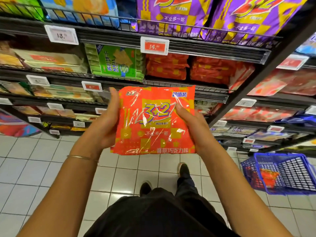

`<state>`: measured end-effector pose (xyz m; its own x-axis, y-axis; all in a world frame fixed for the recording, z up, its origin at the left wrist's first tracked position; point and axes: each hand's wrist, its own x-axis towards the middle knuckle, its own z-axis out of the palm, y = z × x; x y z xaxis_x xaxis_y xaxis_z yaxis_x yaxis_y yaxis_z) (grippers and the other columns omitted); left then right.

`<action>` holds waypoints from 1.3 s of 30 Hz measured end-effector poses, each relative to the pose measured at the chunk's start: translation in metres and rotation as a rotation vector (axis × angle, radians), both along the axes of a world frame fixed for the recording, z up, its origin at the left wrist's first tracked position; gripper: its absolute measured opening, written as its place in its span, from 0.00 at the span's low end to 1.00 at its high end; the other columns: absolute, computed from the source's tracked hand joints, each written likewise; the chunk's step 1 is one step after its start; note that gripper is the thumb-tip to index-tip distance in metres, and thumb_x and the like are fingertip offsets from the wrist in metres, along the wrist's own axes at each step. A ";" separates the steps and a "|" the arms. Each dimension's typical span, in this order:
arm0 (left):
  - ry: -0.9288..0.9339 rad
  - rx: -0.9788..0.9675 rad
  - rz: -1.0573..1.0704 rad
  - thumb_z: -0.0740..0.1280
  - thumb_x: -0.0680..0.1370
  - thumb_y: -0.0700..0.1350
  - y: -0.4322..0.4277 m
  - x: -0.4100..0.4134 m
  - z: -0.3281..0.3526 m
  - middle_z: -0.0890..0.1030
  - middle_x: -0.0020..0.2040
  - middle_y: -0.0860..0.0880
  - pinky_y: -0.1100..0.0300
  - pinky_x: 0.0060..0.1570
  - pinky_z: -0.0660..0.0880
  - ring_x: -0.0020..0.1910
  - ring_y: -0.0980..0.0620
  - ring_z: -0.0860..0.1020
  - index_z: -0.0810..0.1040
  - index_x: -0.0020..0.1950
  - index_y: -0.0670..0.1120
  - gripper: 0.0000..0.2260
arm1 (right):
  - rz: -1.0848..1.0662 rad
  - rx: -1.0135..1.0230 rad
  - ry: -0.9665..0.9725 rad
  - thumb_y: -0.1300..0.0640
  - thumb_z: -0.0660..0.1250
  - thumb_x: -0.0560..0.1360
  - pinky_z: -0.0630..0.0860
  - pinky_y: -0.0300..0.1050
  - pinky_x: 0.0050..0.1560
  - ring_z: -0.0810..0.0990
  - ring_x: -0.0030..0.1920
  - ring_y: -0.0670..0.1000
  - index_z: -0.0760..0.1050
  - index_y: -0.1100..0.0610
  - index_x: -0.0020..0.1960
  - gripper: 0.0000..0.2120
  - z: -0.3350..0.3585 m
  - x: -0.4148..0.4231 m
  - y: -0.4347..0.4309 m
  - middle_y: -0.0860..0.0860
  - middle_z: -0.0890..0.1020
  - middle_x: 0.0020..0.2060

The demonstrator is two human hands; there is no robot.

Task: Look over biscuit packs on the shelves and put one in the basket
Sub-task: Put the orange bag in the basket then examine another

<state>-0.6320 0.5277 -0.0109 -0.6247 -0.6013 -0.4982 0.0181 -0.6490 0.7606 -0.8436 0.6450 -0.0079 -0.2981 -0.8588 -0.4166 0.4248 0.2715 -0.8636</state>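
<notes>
Left hand (106,124) and right hand (194,128) grip orange pack (153,124) edges — basket (290,173) well apart.

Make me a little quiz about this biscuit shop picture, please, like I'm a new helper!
1. True or false: the left hand and the right hand both hold the orange pack.
2. Where is the blue basket? A: on the tiled floor at the person's right. B: hanging from the left arm. C: up on the top shelf.
3. Fill the gap: the packs right above the red 14 price tag are mostly ____ and yellow.
Key: 1 true. 2 A. 3 purple.
</notes>
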 end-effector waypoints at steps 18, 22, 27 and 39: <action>0.022 -0.531 0.223 0.87 0.57 0.58 -0.002 -0.016 -0.014 0.88 0.54 0.52 0.53 0.53 0.84 0.56 0.49 0.86 0.78 0.63 0.49 0.39 | 0.147 -0.270 0.219 0.34 0.80 0.64 0.83 0.41 0.49 0.87 0.56 0.49 0.84 0.39 0.56 0.23 0.031 -0.021 -0.006 0.46 0.88 0.54; 0.057 -0.458 0.206 0.81 0.65 0.48 -0.006 -0.019 -0.014 0.88 0.54 0.49 0.52 0.50 0.83 0.54 0.47 0.87 0.81 0.61 0.51 0.25 | 0.164 -0.218 0.245 0.32 0.78 0.65 0.84 0.44 0.48 0.87 0.56 0.52 0.84 0.38 0.55 0.22 0.036 -0.023 -0.013 0.48 0.88 0.56; 0.075 -0.236 0.219 0.74 0.73 0.46 -0.013 -0.023 -0.012 0.88 0.55 0.47 0.53 0.43 0.84 0.51 0.47 0.88 0.81 0.63 0.49 0.18 | 0.145 -0.209 0.258 0.39 0.70 0.77 0.83 0.45 0.52 0.87 0.57 0.55 0.84 0.44 0.59 0.15 0.032 -0.028 -0.022 0.52 0.87 0.57; 0.114 -0.052 0.053 0.72 0.77 0.50 -0.036 0.009 -0.027 0.84 0.65 0.42 0.44 0.48 0.83 0.57 0.40 0.86 0.75 0.75 0.54 0.26 | 0.041 0.171 -0.210 0.34 0.60 0.82 0.85 0.55 0.41 0.89 0.49 0.59 0.90 0.53 0.48 0.28 0.019 -0.029 -0.035 0.57 0.89 0.51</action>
